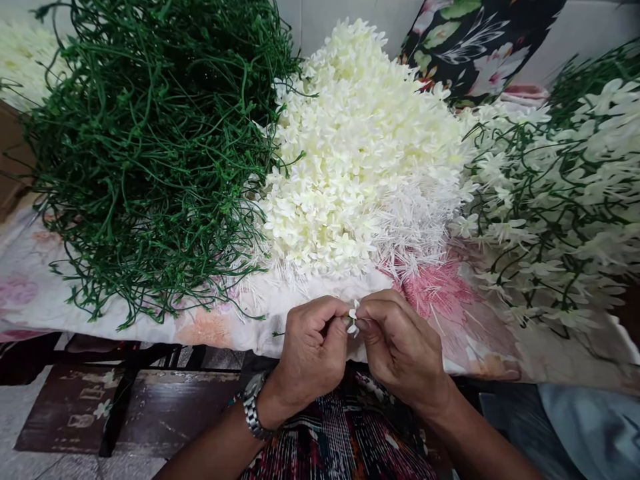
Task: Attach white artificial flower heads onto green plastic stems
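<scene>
Both hands meet low in the middle of the head view, at the front edge of the cloth. A small white artificial flower [354, 317] shows between the fingertips. My left hand [315, 347] is closed in a pinch at the flower's left side, and a bit of green stem [279, 333] pokes out beyond it; the fingers hide the rest. Pinched from the other side, the flower touches the thumb and forefinger of my right hand [403, 347]. Whether a thin white stamen is also in the right fingers is hidden.
A tall heap of green plastic stems [155, 147] stands at left. Cream flower heads [365, 133] are piled centrally, beside white stamens [417, 217]. Stemmed white flowers [555, 207] lie at right. Floral cloth [205, 328] covers the table. A brown box [15, 160] stands far left.
</scene>
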The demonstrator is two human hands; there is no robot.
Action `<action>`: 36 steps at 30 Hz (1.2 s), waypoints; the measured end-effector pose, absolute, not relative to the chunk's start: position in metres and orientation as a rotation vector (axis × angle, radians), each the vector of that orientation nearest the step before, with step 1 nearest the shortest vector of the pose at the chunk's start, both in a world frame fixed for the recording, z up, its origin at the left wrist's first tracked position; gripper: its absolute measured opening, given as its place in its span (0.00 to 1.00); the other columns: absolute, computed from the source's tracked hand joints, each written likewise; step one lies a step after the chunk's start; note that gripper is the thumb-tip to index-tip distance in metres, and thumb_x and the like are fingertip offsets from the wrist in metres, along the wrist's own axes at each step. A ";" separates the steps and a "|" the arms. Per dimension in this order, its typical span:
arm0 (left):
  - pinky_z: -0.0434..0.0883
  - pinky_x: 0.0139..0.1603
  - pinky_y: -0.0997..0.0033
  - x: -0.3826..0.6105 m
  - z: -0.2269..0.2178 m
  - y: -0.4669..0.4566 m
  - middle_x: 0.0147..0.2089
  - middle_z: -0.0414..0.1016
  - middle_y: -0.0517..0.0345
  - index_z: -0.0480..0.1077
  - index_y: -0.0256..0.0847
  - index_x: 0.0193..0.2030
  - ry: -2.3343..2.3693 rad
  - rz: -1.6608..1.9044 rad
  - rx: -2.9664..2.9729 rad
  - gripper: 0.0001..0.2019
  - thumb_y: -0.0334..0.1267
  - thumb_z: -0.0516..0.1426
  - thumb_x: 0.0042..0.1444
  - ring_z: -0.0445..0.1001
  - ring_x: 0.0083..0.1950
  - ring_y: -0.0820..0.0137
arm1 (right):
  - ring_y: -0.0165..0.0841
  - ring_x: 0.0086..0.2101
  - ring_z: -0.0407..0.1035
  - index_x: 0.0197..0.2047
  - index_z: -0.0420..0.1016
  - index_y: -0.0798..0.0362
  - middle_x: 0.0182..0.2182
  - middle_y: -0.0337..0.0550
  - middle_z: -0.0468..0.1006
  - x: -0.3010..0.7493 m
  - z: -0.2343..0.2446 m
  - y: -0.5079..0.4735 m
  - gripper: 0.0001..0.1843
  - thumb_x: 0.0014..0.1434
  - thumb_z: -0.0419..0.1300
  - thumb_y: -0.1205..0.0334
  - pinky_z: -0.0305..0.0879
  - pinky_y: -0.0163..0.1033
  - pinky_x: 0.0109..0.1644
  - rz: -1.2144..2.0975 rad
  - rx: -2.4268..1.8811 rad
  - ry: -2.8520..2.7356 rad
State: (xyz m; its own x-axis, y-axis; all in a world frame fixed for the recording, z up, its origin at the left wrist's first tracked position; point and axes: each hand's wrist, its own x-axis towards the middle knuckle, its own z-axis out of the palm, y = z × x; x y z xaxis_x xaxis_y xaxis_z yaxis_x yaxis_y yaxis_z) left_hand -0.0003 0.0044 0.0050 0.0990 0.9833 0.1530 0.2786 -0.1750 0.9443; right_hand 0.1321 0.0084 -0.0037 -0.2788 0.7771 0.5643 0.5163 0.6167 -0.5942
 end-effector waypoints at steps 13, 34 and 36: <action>0.61 0.21 0.78 -0.007 0.009 0.006 0.19 0.66 0.62 0.68 0.37 0.24 1.138 1.049 1.263 0.07 0.32 0.53 0.50 0.62 0.21 0.76 | 0.29 0.29 0.68 0.36 0.68 0.53 0.27 0.41 0.71 0.147 0.009 0.011 0.07 0.56 0.55 0.74 0.67 0.34 0.30 0.554 -0.958 -1.960; 0.58 0.20 0.78 -0.005 0.005 0.005 0.18 0.60 0.64 0.67 0.36 0.24 1.195 1.067 1.314 0.07 0.33 0.52 0.51 0.57 0.20 0.77 | 0.29 0.28 0.64 0.36 0.62 0.53 0.26 0.40 0.66 0.137 0.002 0.012 0.07 0.58 0.51 0.74 0.64 0.34 0.28 0.338 -0.950 -2.012; 0.58 0.20 0.78 -0.005 0.006 0.005 0.18 0.59 0.64 0.66 0.37 0.23 1.198 1.076 1.339 0.08 0.33 0.51 0.52 0.56 0.20 0.77 | 0.30 0.28 0.64 0.36 0.62 0.52 0.26 0.40 0.66 0.135 0.001 0.012 0.07 0.57 0.51 0.74 0.64 0.34 0.28 0.318 -0.957 -2.005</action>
State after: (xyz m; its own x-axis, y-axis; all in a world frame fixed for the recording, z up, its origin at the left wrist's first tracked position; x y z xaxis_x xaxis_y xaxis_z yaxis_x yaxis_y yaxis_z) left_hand -0.0047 0.0046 0.0060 0.1132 0.9936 -0.0031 0.1039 -0.0088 0.9945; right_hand 0.1352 0.0115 0.0008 -0.3286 0.7290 0.6005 0.5076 0.6725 -0.5386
